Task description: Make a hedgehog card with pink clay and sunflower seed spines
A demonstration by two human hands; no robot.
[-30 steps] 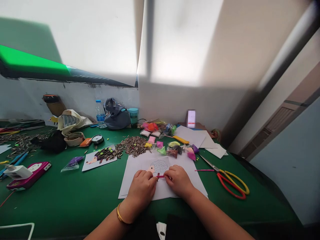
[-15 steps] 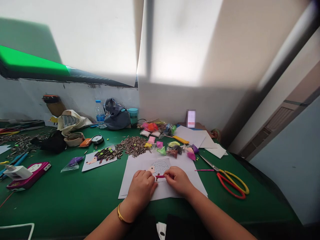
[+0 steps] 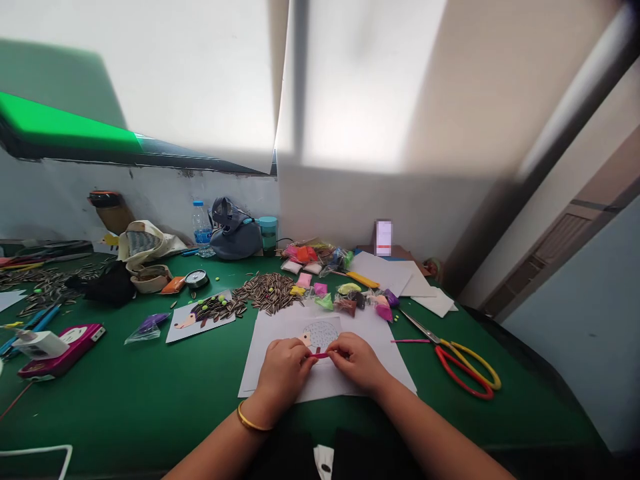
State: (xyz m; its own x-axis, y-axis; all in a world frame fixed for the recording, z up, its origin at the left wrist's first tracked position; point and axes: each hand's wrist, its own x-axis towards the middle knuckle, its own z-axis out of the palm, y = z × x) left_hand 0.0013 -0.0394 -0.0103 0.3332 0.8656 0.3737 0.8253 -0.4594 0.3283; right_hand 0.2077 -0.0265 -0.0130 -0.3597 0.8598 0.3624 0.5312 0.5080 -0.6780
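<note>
My left hand (image 3: 284, 366) and my right hand (image 3: 354, 359) meet over a sheet of white paper, both with fingers closed. Between their fingertips runs a thin pink stick, apparently a clay modelling tool (image 3: 320, 355), lying level with an end pinched in each hand. Just beyond it is a hedgehog picture (image 3: 321, 333) with a dotted blue-grey body, a peach face and a brown leg. My fingers cover its lower edge. Underneath lie larger white sheets (image 3: 400, 377). Small bags of coloured clay (image 3: 345, 305) sit behind the paper.
Sunflower seeds (image 3: 270, 293) are heaped behind the paper. A seed-covered hedgehog card (image 3: 193, 323) lies left. Scissors (image 3: 463, 360) and another pink stick (image 3: 410, 341) lie right. A yellow cutter (image 3: 363, 279), a phone (image 3: 384, 238) and a water bottle (image 3: 201, 230) are farther back.
My left fingers have moved from resting on the paper to the left end of the pink tool, which now spans both hands. It hides less of the brown leg. The view has shifted slightly.
</note>
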